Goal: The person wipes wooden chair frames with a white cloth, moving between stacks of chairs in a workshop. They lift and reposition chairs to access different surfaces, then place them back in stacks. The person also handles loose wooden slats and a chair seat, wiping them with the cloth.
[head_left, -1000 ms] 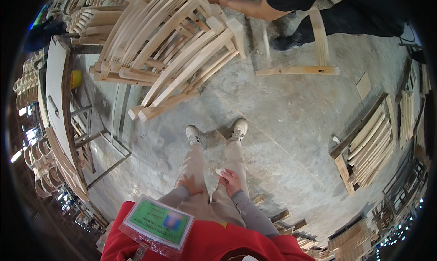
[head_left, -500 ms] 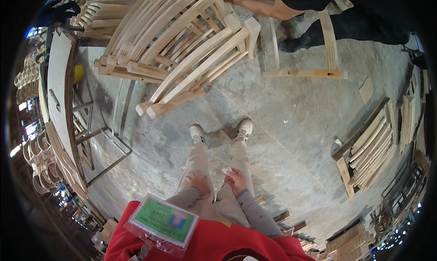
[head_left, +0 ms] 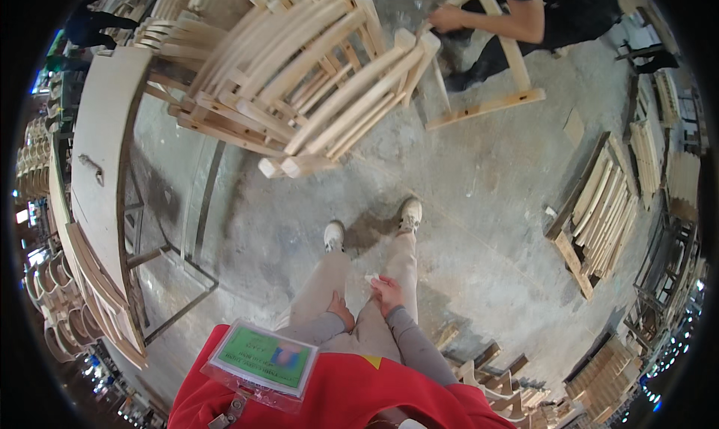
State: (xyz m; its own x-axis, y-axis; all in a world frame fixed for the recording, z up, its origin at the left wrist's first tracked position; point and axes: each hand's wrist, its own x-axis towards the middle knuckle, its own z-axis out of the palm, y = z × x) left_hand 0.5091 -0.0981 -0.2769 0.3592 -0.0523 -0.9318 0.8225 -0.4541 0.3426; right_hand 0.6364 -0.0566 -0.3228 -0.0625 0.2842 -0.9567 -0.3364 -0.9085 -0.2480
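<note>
Pale wood makes up the stack of curved frames (head_left: 307, 62) on a concrete floor (head_left: 487, 189). On the stack's near side, a person's right hand (head_left: 387, 296) pinches a small white object (head_left: 371, 278) at its fingertips; the left hand (head_left: 341, 311) rests loosely open, apparently empty, against beige trousers (head_left: 318, 288). Right of the stack, a co-worker's hand (head_left: 447, 19) hovers near another frame (head_left: 487, 109).

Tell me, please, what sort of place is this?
Probably a furniture workshop: unpainted wooden frames are stacked ahead, wooden slats lie piled at the right, and curved wooden pieces lie at the left.
</note>
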